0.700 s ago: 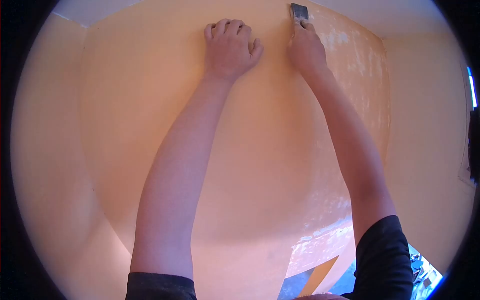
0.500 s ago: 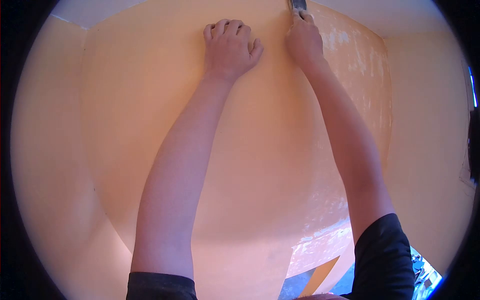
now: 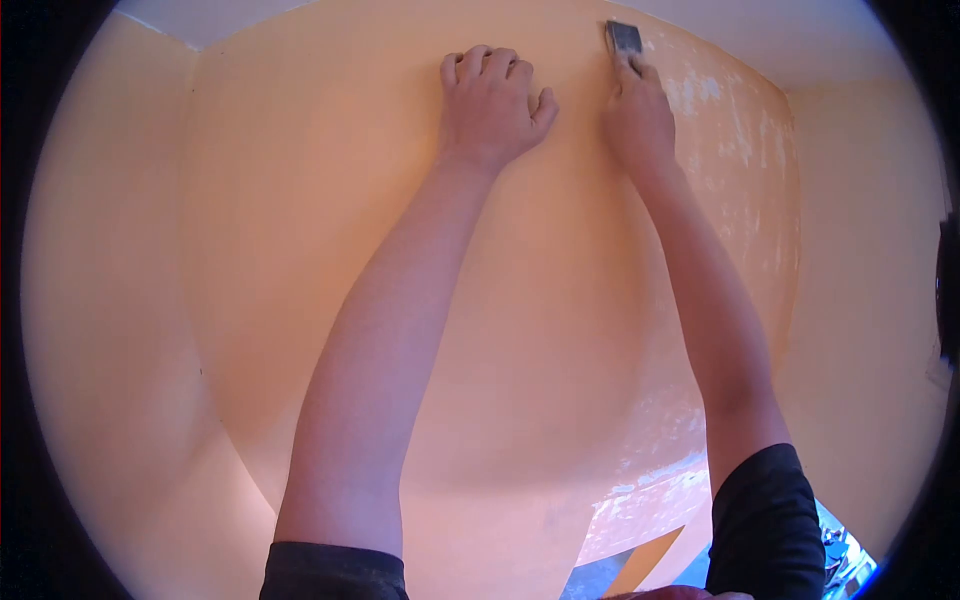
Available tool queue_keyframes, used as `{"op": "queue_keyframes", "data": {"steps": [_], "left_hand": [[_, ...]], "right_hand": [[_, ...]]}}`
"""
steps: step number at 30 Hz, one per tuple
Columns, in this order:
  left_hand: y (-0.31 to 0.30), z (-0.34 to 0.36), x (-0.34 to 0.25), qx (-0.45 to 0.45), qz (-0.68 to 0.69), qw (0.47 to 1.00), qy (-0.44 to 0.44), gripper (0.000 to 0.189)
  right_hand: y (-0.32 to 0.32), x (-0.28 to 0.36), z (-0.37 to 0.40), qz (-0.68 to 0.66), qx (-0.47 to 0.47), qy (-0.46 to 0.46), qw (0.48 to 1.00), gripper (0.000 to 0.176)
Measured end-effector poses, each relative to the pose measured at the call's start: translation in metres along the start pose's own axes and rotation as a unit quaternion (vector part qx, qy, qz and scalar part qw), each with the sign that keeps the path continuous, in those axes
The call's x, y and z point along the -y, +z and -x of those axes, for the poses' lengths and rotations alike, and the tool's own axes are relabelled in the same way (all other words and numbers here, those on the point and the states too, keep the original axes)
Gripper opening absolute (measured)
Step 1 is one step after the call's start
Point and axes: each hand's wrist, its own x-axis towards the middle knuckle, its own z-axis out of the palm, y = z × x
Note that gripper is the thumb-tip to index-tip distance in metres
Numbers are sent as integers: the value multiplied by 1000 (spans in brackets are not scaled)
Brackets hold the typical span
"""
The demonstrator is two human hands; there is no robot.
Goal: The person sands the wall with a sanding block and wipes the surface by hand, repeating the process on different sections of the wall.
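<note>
Against the peach-coloured wall (image 3: pixel 540 330), my left hand (image 3: pixel 493 105) rests with its fingers spread and slightly bent, holding nothing. To its right, my right hand (image 3: pixel 640 120) is closed round a scraper whose handle is mostly hidden by the fingers. The dark flat blade of the scraper (image 3: pixel 624 38) points up and lies at the wall near the ceiling line. Whitish, patchy marks (image 3: pixel 700 90) cover the wall just right of the blade.
The pale ceiling (image 3: pixel 740 25) meets the wall above the hands. Side walls stand at the left (image 3: pixel 110 250) and right (image 3: pixel 860 250). More whitish patches (image 3: pixel 650 490) are low on the wall, and cluttered bright items (image 3: pixel 845 555) show at the bottom right.
Both hands appear slightly lower and further right in the view. More of the scraper blade shows now. The scraper is still in my right hand, and my left hand remains spread on the wall.
</note>
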Motion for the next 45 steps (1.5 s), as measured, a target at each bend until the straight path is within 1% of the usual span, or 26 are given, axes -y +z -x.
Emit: {"op": "queue_keyframes", "data": {"steps": [2,6,8,10,12,15,17,20,21,23,26,27,29,32,33,35,38,39,41,42,43,44,45], "left_hand": [[0,-1,-2,15,26,1000,-10,33],[0,1,-4,5,17,1000,-8,34],[0,1,-3,7,18,1000,-6,35],[-1,-1,-1,2,14,1000,-5,36],[1,2,-3,6,25,1000,-5,36],[1,1,-5,9,22,1000,-11,36],[1,2,-4,0,18,1000,-5,36],[1,1,-3,1,15,1000,-9,37],[2,2,-3,5,17,1000,-9,37],[1,1,-2,11,19,1000,-10,36],[4,2,-2,0,19,1000,-8,36],[3,2,-2,-1,18,1000,-9,36],[3,1,-3,5,12,1000,-14,35],[0,0,-3,27,26,999,-22,36],[2,3,-4,28,29,999,-27,36],[7,2,-2,-13,32,999,-11,38],[7,2,-1,-21,39,999,-6,38],[6,2,-3,-17,41,999,-7,38],[2,1,-4,10,10,1000,-19,37],[1,3,-5,10,13,1000,-23,37],[1,3,-5,19,18,999,-25,37],[-1,0,-4,25,21,999,-26,37],[-1,-1,-5,21,19,999,-25,37]], "right_hand": [[1,1,-25,-17,20,28,999,54],[5,-7,-16,-10,15,34,999,53],[1,-1,-1,8,11,46,999,43],[-2,4,-27,1,26,49,998,43],[0,2,-30,6,50,60,997,44],[3,-3,-19,27,23,51,998,45],[0,-3,-3,9,28,35,999,51],[5,0,-35,13,35,43,998,51],[8,-2,-33,14,39,45,998,51],[12,-4,-33,49,26,11,998,50],[7,-8,-1,59,9,0,998,48],[5,-6,-6,59,8,-1,998,48],[4,-4,-27,30,28,4,999,48],[6,-3,-33,41,37,30,998,49],[3,-2,-22,44,41,28,998,49],[-3,1,2,51,45,22,997,52],[4,-5,-20,43,35,9,998,52],[3,-5,-24,45,39,10,998,52],[2,-1,-32,48,59,44,996,53],[-2,0,-19,51,62,42,996,53],[-9,3,3,50,57,44,996,49],[-13,5,14,47,49,45,997,45],[-13,5,14,47,45,43,997,45]]}}
